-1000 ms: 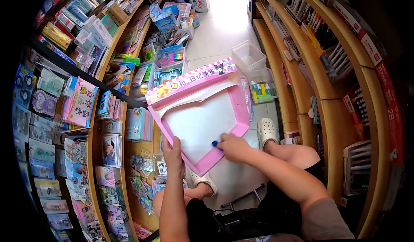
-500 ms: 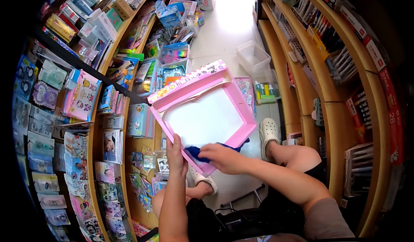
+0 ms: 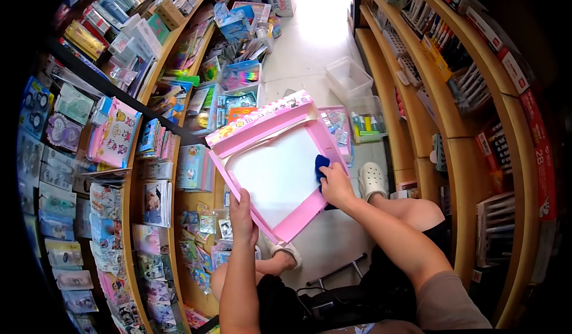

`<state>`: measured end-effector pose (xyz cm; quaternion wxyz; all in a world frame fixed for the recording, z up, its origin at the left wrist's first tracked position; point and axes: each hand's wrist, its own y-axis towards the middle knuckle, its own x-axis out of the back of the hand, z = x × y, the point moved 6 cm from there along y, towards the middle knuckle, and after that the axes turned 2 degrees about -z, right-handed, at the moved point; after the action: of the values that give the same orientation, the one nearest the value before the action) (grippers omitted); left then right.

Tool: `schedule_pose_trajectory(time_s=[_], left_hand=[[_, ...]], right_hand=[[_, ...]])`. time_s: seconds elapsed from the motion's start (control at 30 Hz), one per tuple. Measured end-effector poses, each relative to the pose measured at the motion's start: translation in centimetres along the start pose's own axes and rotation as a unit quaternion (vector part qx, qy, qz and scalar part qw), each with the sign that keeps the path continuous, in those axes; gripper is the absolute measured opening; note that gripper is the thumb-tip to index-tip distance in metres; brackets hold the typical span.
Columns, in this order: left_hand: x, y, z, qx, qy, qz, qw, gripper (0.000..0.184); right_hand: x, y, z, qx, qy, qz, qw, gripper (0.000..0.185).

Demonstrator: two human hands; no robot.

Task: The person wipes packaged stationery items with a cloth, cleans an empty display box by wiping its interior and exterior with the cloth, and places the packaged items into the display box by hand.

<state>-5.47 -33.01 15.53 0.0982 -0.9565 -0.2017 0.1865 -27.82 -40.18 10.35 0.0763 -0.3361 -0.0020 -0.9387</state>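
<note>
A pink open box (image 3: pixel 301 215) with a white inside bottom and a printed header flap is tilted above my knees. My left hand (image 3: pixel 243 219) grips its lower left edge, thumb on the rim. A dark blue cloth (image 3: pixel 322 166) lies against the box's right side wall. My right hand (image 3: pixel 336 185) is closed on this cloth, and part of it hangs below the rim. The fingers under the box are hidden.
Shelves packed with stationery stand on the left, and wooden shelves (image 3: pixel 462 155) with pens on the right. Clear plastic bins (image 3: pixel 348 79) sit on the aisle floor beyond the box. A metal stand leg (image 3: pixel 338 271) lies between my feet.
My right hand has moved with the blue cloth from the lower left edge of the box to its right side. The box has shifted and tilted slightly; my left hand keeps its hold.
</note>
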Motion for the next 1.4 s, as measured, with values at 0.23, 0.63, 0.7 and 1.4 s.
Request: schedule_pose_trajectory(time_s=[0.23, 0.63, 0.7, 1.4], left_hand=[[-0.4, 0.1, 0.9, -0.013, 0.000, 0.016, 1.000, 0.037], [-2.9, -2.1, 0.9, -0.027, 0.030, 0.044, 0.998, 0.053], [-2.9, -2.4, 0.8, -0.007, 0.017, 0.057, 0.998, 0.052], [-1.1, -2.9, -0.6, -0.092, 0.075, 0.078, 0.990, 0.064]], right_hand=[[-1.2, -5.6, 10.6, 0.376, 0.128, 0.060, 0.916, 0.043], [0.6, 0.3, 3.2, 0.060, 0.005, -0.080, 0.995, 0.050], [0.3, 1.4, 1.5, 0.036, -0.024, -0.095, 0.995, 0.052], [-3.6, 0.6, -1.5, -0.006, -0.207, 0.175, 0.962, 0.026]])
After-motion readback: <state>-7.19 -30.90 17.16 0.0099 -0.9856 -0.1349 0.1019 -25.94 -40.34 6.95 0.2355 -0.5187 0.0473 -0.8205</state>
